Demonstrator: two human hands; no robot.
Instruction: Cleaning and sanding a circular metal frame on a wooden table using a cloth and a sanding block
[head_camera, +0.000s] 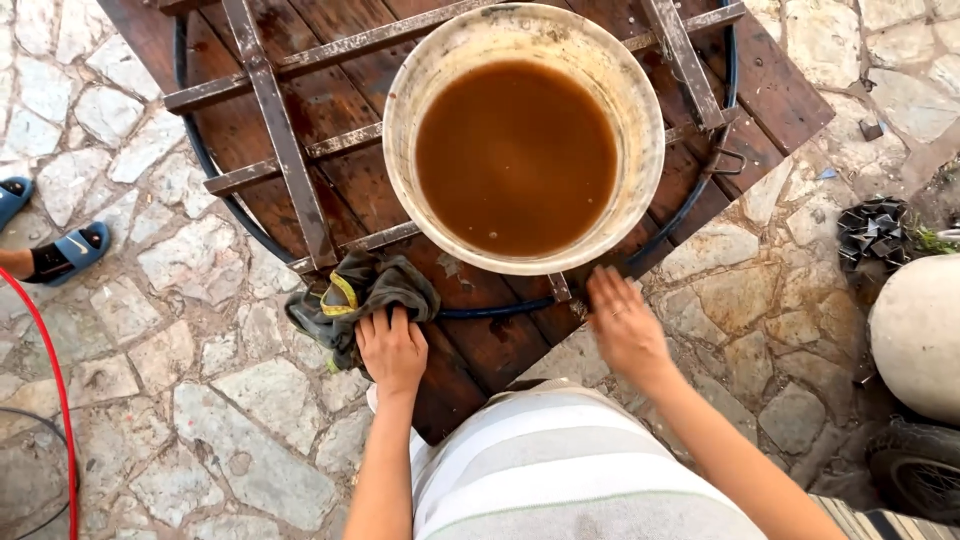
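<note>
Striped grey-and-white cloth of the person's shirt (560, 470) is filling the near edge, and both bare forearms are reaching out from it. At about eleven o'clock from the shirt, the left hand (391, 347) is lying palm down with fingers loosely curled, pressing on a crumpled grey-green rag (362, 292) with a yellow trim; it is resting on the rag rather than closing around it. At about one o'clock, the right hand (624, 322) is lying flat and open, fingers spread slightly, its fingertips touching the dark stained wooden board (480, 340) just beside the rim of the bucket; the hand is blurred. The rag is lying on the board's near left part, draping over the board's edge and touching a black hose ring (480, 311). Farther off, at twelve o'clock, a round, scuffed cream bucket (640, 120) is sitting on a rusty flat-bar metal grid (280, 140), holding murky brown water (515, 155) with a smooth surface. Irregular pale stone paving (180, 350) is surrounding the board. At nine o'clock, another person's foot in a blue sandal (70, 252) is standing beside a red hose (50, 370).
</note>
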